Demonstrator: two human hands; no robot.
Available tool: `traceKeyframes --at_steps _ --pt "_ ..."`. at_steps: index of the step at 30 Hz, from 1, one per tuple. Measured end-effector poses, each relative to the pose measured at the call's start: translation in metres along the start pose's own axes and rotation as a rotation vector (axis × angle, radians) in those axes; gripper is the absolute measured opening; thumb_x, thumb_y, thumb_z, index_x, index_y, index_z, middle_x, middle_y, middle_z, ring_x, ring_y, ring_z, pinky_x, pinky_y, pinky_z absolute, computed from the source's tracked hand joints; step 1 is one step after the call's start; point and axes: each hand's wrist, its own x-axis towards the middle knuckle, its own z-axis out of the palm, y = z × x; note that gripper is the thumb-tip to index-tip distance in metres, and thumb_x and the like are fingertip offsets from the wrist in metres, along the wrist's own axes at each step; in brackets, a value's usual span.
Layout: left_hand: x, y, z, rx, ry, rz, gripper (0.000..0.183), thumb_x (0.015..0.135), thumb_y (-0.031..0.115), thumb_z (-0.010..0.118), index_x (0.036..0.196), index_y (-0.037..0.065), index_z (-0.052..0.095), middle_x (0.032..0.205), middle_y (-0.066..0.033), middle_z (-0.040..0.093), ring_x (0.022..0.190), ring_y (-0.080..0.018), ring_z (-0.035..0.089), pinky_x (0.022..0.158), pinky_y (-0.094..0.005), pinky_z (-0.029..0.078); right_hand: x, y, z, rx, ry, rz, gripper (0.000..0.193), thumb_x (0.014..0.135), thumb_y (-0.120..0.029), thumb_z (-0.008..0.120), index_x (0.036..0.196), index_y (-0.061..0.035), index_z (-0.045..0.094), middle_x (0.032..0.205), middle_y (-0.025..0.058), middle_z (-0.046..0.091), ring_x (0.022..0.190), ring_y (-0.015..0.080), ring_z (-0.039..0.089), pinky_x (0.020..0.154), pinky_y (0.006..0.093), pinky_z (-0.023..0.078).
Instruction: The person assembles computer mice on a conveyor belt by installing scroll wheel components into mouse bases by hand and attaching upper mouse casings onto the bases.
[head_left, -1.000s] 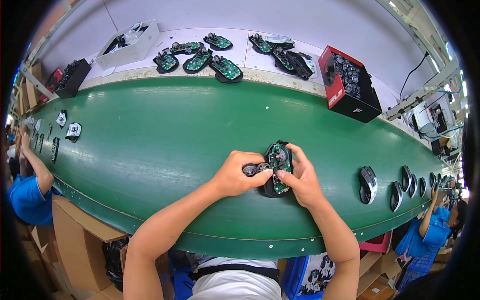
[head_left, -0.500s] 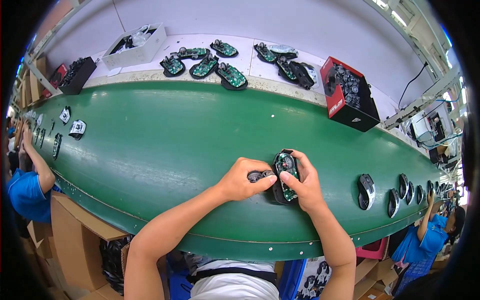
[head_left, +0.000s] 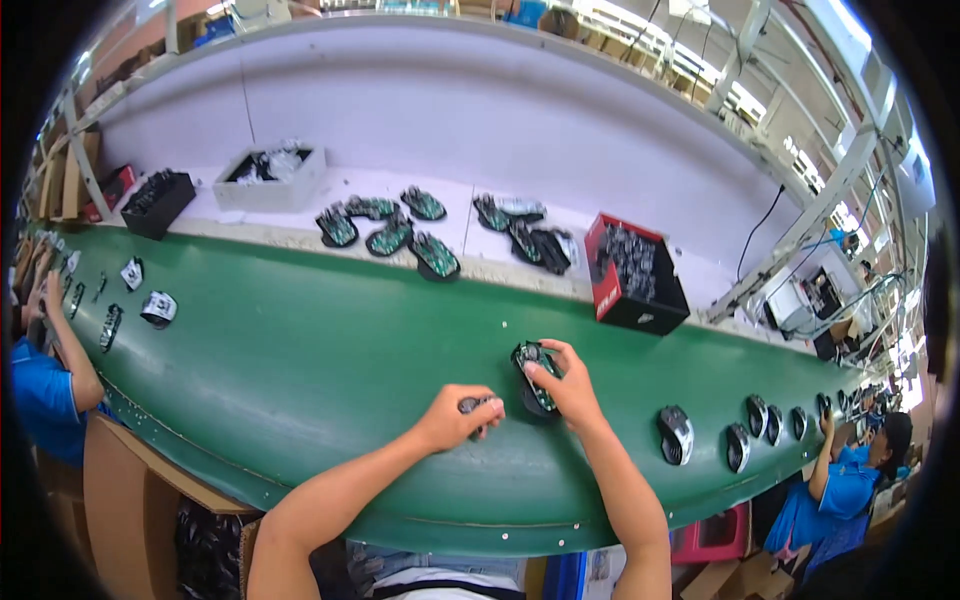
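Note:
My right hand (head_left: 568,387) grips an open computer mouse base (head_left: 543,399) with a green circuit board showing, its thumb lying over the board and its fingers round the far side. The base is held over the green belt, tilted. To the left and a little nearer, my left hand (head_left: 455,420) is closed round small dark grey round parts (head_left: 470,405), which look like scroll wheels; how many is hidden by the fingers. A gap of green belt lies between the two hands.
Several circuit-board mouse bases (head_left: 435,258) lie on the white ledge behind the belt (head_left: 300,340). A red and black box (head_left: 665,318) of small dark parts stands right of them, a white box (head_left: 270,197) left. Finished-looking mice (head_left: 676,436) line the right. Co-workers sit at both ends.
My left hand has drawn away from the mouse base, toward me and left, keeping the small round parts. My right hand still holds the base. The view has tilted upward.

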Motion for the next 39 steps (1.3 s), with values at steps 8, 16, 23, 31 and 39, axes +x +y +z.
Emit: traceKeyframes --at_steps 8,16,23,31,39 --pt "0.0 -0.015 0.002 -0.032 0.036 -0.003 0.028 0.098 0.025 0.061 0.088 0.0 0.068 0.074 -0.0054 0.067 0.058 -0.0091 0.06 0.052 -0.0234 0.047 0.183 0.009 0.064 -0.293 0.092 -0.121 0.076 0.075 -0.027 0.085 0.136 0.002 0.05 0.12 0.0212 0.063 0.104 0.0254 0.065 0.087 0.0363 0.053" --pt "0.008 -0.007 0.018 0.22 0.026 0.102 0.029 0.097 0.026 0.064 0.083 0.001 0.068 0.068 -0.0027 0.065 0.054 -0.0075 0.057 0.053 -0.025 0.047 0.206 0.0 0.079 -0.555 0.231 -0.503 0.054 0.073 -0.021 0.074 0.122 -0.0021 0.061 0.12 0.0229 0.061 0.112 0.0386 0.058 0.097 0.0447 0.048" --pt "-0.027 -0.008 -0.018 0.639 0.282 0.404 0.033 0.091 0.034 0.067 0.083 0.002 0.069 0.067 -0.0138 0.062 0.058 -0.0218 0.06 0.059 -0.0355 0.049 0.185 -0.001 0.164 -0.969 0.05 -0.731 0.072 0.083 -0.051 0.068 0.139 -0.0076 0.054 0.136 0.0306 0.053 0.133 0.0459 0.044 0.111 0.0546 0.035" --pt "0.005 -0.02 -0.046 0.446 0.425 0.394 0.041 0.096 0.034 0.06 0.071 0.002 0.061 0.058 -0.0093 0.06 0.04 -0.018 0.055 0.046 -0.0337 0.048 0.234 0.01 0.136 -1.057 0.185 -0.402 0.062 0.092 -0.048 0.06 0.143 -0.0142 0.052 0.147 0.022 0.042 0.131 0.0485 0.041 0.106 0.0551 0.039" --pt "0.003 -0.012 -0.06 0.041 0.405 0.236 0.043 0.099 0.039 0.057 0.075 0.004 0.063 0.063 -0.0016 0.061 0.044 -0.0098 0.054 0.042 -0.0244 0.042 0.225 0.005 0.173 -0.747 0.306 -0.661 0.05 0.098 -0.031 0.058 0.135 0.0026 0.05 0.138 0.0238 0.049 0.127 0.0429 0.045 0.107 0.0486 0.038"
